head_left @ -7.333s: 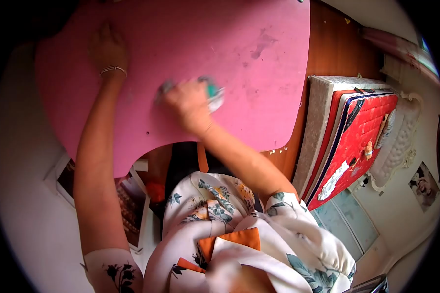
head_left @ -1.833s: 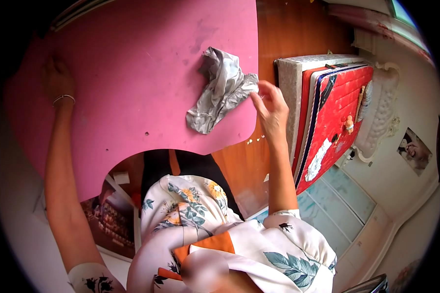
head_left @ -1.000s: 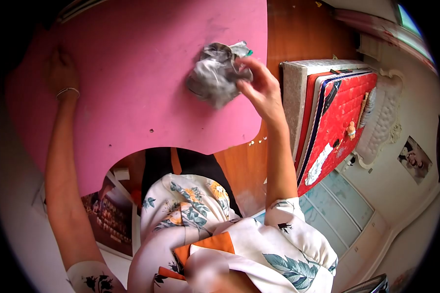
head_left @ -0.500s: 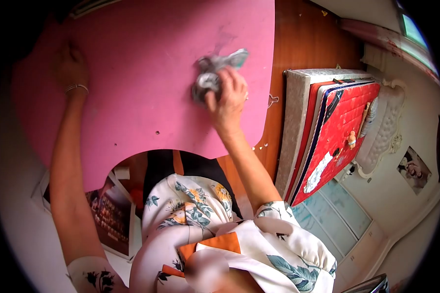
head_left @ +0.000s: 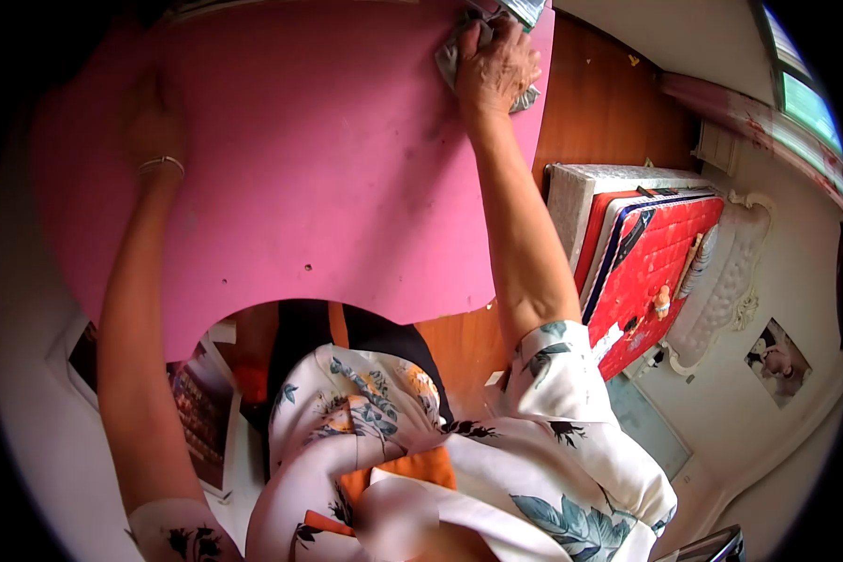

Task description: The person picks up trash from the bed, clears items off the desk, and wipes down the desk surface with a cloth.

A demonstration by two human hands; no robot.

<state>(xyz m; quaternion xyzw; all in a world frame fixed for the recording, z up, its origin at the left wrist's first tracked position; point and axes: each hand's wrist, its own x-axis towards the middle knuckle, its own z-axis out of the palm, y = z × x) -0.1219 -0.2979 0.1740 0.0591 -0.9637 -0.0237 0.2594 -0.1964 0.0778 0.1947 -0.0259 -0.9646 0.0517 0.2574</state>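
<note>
A large pink board [head_left: 337, 178] with a curved cut-out on its near side lies in front of me. At its far right corner my right hand [head_left: 499, 73] is closed over a crumpled grey cloth [head_left: 449, 62], pressing it on the pink surface. Folds of the cloth stick out on both sides of the fingers. Over the left part of the board is my left hand [head_left: 155, 126], in shadow, with a bracelet at the wrist. Its fingers are too dark to make out. A silvery piece [head_left: 525, 11] shows just beyond my right hand.
Right of the board is brown wooden floor [head_left: 595, 103] with small scraps. Farther right stands a bed with a red mattress [head_left: 660, 272] and a tufted headboard [head_left: 721, 272]. A framed picture [head_left: 201, 403] leans at lower left, below the board.
My right hand has moved the cloth away from me and to the right, from the board's middle right to its far corner. The dark smudge there earlier is no longer visible. My left hand stays nearly in place.
</note>
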